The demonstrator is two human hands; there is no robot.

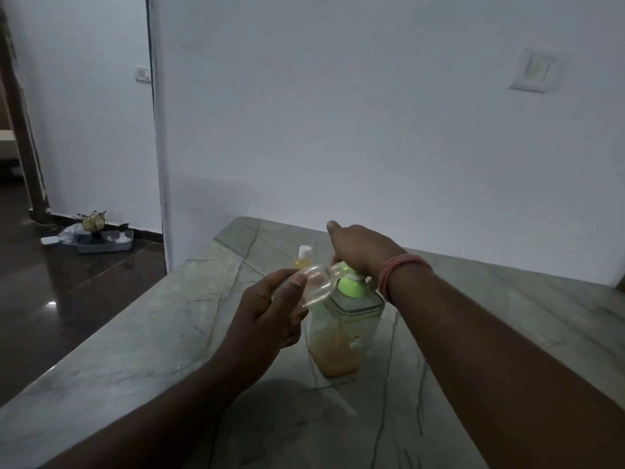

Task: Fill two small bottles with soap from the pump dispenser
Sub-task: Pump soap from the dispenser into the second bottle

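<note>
Our left hand (270,306) gripped the clear small bottle (313,284), tilted, its mouth at the nozzle of the pump dispenser (346,319) mid-table. Our right hand (358,248) pressed the pump top, fingers curled over it. Best, we judged, to keep mouth under spout and press slowly. We counted two small bottles, the capped bottle (303,258) at eleven o'clock behind, and one dispenser.
</note>
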